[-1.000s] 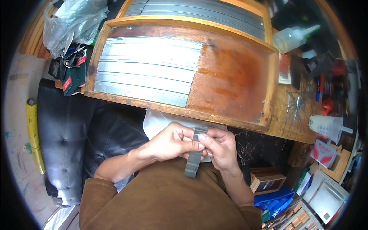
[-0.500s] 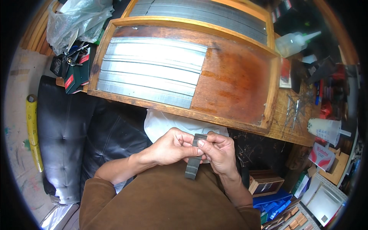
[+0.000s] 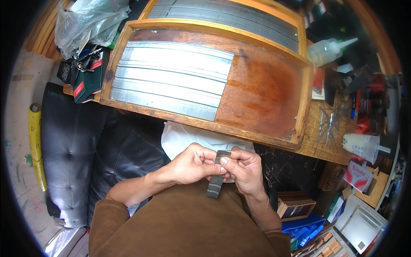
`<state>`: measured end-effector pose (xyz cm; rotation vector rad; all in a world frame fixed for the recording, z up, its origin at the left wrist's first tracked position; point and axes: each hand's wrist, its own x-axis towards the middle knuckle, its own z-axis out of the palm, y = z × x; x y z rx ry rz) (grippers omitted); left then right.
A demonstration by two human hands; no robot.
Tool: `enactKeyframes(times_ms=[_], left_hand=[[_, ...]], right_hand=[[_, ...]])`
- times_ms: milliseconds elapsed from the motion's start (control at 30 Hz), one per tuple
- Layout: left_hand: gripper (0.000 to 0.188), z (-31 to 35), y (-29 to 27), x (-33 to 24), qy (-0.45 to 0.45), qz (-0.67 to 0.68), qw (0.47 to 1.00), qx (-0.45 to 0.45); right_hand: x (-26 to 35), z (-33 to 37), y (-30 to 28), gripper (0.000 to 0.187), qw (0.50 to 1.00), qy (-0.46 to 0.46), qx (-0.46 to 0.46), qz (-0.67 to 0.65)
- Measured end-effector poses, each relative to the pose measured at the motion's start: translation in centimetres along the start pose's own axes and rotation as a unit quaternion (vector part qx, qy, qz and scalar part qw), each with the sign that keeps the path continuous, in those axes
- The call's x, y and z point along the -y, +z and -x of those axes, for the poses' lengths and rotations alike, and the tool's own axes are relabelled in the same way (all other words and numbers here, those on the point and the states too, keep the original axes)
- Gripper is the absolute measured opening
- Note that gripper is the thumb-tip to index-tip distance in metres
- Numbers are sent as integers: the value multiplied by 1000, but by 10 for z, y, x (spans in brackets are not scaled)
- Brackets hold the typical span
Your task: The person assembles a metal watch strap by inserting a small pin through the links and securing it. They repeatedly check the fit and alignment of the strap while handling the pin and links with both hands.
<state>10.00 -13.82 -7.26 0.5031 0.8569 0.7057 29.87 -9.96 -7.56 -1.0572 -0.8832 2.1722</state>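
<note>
A narrow stack of thin dark-grey metal strips (image 3: 215, 186) is held upright before my brown shirt, its lower end hanging free below the fingers. My left hand (image 3: 192, 166) pinches it from the left side. From the right, my right hand (image 3: 247, 172) grips its upper part, thumb lying across the front face. Just beyond the hands, a shallow wooden tray (image 3: 265, 96) rests on the bench. Tight rows of shiny grey metal strips (image 3: 171, 81) fill its left part, and bare stained wood shows on the right.
Behind lies a second wooden tray (image 3: 302, 21) with grey strips. A squeeze bottle (image 3: 324, 52), a drink cup (image 3: 361, 142) and thin metal tools (image 3: 329, 124) are at right. A black padded seat (image 3: 70, 150) and a yellow roll (image 3: 36, 147) are at left.
The view has shifted very slightly. Both hands keep the same grip on the stack of metal strips, whose lower end sits a touch higher.
</note>
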Motion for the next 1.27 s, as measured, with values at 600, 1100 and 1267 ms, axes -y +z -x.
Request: enactKeyframes(times_ms=[600,1100,1267], left_hand=[[11,30,17,-14,138,-317,936,-67],[67,51,26,-175,459,-440,743,-211],[73,28,-32,-249,364,-307,874,-96]], right_hand=[[17,13,5,28,948,-170,51,263],[208,-50,127,16,712,-509,115,470],[243,-124,160,17,851,-327,143,386]])
